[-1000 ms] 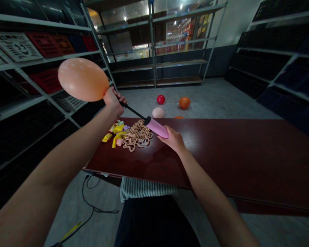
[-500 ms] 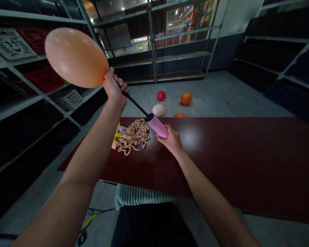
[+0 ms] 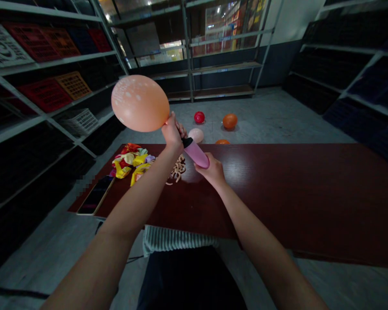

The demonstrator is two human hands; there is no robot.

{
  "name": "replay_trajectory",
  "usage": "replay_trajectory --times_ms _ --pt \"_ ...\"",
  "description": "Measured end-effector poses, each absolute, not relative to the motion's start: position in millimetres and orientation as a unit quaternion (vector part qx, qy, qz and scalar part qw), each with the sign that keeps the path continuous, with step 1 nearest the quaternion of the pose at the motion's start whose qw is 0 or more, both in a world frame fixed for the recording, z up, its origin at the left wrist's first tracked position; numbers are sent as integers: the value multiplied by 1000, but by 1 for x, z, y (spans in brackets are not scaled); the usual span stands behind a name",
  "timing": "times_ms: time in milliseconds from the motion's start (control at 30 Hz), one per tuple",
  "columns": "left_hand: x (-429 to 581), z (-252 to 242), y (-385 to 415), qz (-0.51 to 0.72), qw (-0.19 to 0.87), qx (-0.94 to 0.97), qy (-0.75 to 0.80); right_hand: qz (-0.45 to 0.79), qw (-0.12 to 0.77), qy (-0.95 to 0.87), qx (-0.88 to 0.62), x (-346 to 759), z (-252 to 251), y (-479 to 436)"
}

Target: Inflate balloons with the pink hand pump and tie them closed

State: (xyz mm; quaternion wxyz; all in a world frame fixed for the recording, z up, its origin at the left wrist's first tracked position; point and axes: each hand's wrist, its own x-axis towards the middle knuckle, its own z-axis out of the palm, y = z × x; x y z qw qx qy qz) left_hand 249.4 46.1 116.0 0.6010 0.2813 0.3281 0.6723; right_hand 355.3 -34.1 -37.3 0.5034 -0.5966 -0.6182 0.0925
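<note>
An inflated peach balloon (image 3: 140, 103) with white print points up and left from my left hand (image 3: 173, 131). That hand is closed around the balloon's neck, where it meets the black end of a balloon pump. The pump's nozzle is hidden in my fingers. My right hand (image 3: 213, 170) grips the lower end of the pink balloon pump (image 3: 196, 154), held at a tilt above the table. Below my left forearm lies a heap of tan curled balloons (image 3: 177, 168), partly covered by the arm. Beside it is a pile of uninflated coloured balloons (image 3: 129, 159).
A phone (image 3: 97, 194) lies at the left end of the dark red table (image 3: 278, 193). On the floor beyond are a red balloon (image 3: 199, 117), a pale pink balloon (image 3: 196, 135) and orange balloons (image 3: 229, 121). Shelves with crates (image 3: 42, 92) line the left side.
My left hand has moved down and right toward my right hand, bringing the balloon along. The pump's black rod, exposed before, is now pushed in. The phone and more balloons show.
</note>
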Motion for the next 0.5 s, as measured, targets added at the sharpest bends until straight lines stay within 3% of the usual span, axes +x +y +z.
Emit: replay_trajectory --times_ms 300,500 --pt "190 136 56 675 607 246 341 88 490 -671 -550 346 -31 -40" --pt "142 179 56 684 574 247 376 93 469 -685 -549 344 -36 -40"
